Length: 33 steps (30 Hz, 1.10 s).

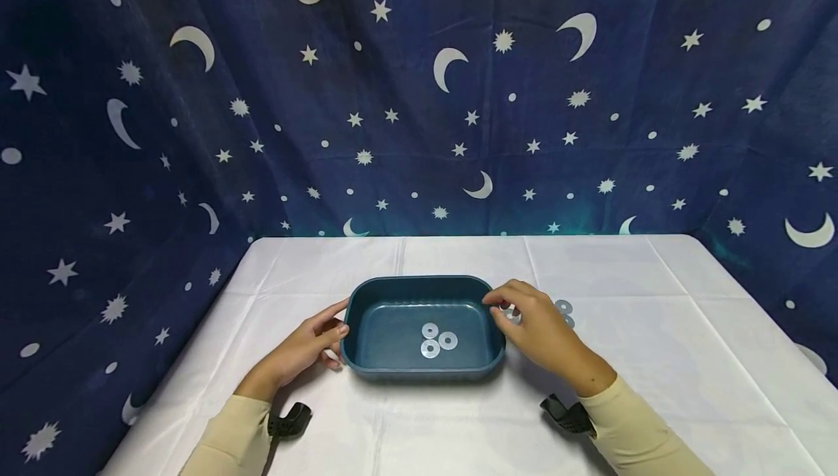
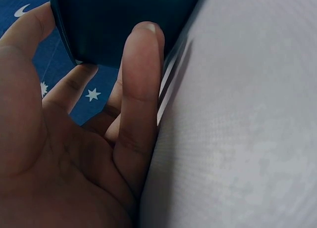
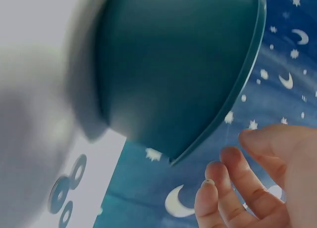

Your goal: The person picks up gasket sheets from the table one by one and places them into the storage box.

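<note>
A dark teal rectangular tray (image 1: 424, 373) stands on the table, with three flat metal washers (image 1: 448, 340) lying on its floor. My left hand (image 1: 302, 348) holds the tray's left end, thumb at the rim and index finger along the outer wall; the left wrist view shows its fingertips against the teal side. Over the tray's right rim hovers my right hand (image 1: 533, 323), fingers bent loosely and nothing visible in them. In the right wrist view its fingers (image 3: 230, 159) are apart from the tray wall. More washers (image 1: 564, 306) lie on the table beside and partly behind the right hand.
A white cloth (image 1: 622, 279) covers the table. A dark blue curtain with moons and stars (image 1: 419, 105) hangs behind and at both sides. Black straps with mounts (image 1: 290, 421) sit at both wrists, by the beige sleeves (image 1: 641, 425).
</note>
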Tool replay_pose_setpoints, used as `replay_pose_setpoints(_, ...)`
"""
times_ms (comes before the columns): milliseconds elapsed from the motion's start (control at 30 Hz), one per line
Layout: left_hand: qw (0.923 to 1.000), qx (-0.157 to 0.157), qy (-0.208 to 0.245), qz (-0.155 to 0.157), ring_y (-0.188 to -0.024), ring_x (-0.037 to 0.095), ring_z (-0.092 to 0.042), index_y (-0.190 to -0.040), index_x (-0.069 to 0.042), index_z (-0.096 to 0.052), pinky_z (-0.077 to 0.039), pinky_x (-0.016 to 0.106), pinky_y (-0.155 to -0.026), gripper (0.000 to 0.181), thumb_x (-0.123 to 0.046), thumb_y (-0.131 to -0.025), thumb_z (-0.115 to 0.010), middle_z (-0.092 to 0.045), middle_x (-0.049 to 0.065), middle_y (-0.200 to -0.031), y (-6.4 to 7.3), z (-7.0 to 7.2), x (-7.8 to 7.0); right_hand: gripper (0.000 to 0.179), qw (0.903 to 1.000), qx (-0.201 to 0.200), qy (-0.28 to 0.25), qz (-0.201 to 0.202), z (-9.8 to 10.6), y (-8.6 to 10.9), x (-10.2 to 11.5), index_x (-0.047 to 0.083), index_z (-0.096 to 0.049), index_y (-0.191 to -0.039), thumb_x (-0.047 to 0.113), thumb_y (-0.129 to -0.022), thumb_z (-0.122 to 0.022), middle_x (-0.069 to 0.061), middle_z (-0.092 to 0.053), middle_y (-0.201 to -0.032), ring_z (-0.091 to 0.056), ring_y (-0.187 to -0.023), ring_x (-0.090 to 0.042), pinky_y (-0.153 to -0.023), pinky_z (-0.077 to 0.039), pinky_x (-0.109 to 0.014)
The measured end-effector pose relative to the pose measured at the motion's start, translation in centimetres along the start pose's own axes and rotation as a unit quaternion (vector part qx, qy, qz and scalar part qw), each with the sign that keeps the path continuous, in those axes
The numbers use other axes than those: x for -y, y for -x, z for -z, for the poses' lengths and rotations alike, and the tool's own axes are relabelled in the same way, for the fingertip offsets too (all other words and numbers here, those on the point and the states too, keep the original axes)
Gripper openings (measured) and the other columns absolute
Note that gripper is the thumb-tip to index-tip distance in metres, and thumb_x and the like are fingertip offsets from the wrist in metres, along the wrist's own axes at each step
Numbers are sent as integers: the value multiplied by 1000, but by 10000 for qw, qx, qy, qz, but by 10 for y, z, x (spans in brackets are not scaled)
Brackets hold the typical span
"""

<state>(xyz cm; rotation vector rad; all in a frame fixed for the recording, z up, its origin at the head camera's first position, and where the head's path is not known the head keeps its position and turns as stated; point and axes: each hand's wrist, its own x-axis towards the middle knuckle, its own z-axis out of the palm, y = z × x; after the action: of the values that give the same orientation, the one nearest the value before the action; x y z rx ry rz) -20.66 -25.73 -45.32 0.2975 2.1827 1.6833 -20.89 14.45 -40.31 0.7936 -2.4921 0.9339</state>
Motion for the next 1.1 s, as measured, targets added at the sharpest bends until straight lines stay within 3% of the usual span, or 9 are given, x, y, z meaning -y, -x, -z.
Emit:
replay_pose_setpoints(500,10000,-18,-9,8,-74,16,-64,-160,-8,-17,-61,34,-66,70,-26,-105,-54,-48,17,-118,0,-1,0,16,9977,109,400,-540,6,3,-38,8,-74,-98,-1,-85,-72,2,-63,-82,-58,-75,-13,-64,-49,-26)
replay_pose_setpoints(833,10000,-24,-40,29,-74,15,-64,-160,-7,-17,-61,34,-67,70,-26,-104,-55,-48,16,-117,1,0,-1,13,9824,1064,323,-1502,9,4,-52,3,-72,-100,4,-87,-71,-2,-60,-75,-50,-64,-13,-53,-44,-24)
replay_pose_setpoints(1100,10000,-68,-26,62,-75,16,-64,-160,-7,-17,-61,33,-67,71,-26,-104,-55,-48,17,-117,1,-1,-1,12,9753,1436,264,-1657,7,10,-60,4,-71,-97,6,-85,-73,0,-55,-69,-46,-60,-12,-53,-39,-25)
